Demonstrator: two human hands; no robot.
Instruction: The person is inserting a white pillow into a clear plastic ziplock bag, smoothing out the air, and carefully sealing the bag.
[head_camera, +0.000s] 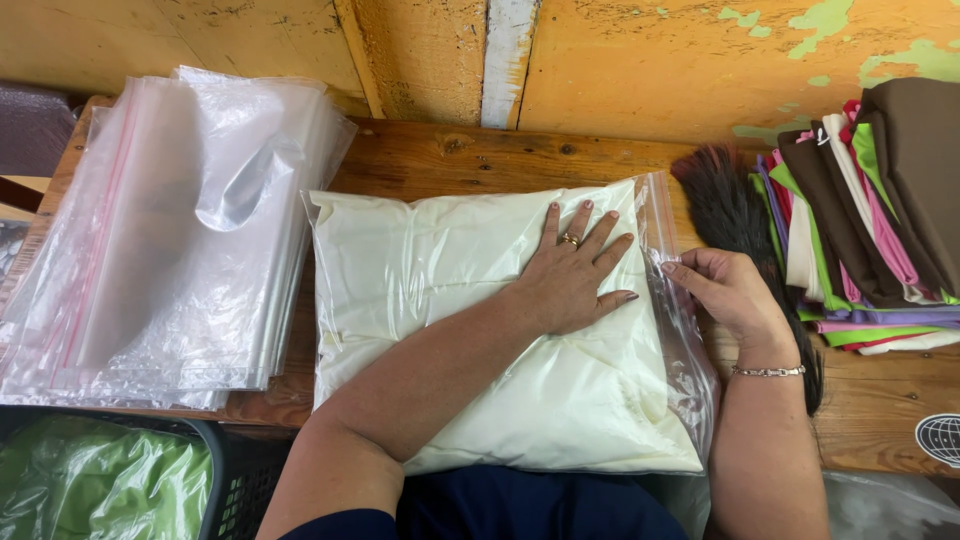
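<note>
A clear zip bag (400, 290) filled with folded cream-white cloth lies on the wooden table (470, 155) in front of me. My left hand (572, 272) rests flat on the bag's right half, fingers spread, a ring on one finger. My right hand (725, 292) pinches the bag's open plastic edge at its right side; a bracelet sits on that wrist.
A stack of empty clear zip bags (170, 230) lies at the left. Folded cloths in brown, green, pink, purple and white (870, 220) are piled at the right, with a dark brush (725, 205) beside them. A black basket (215, 450) holding green bagged cloth (90, 480) is at lower left.
</note>
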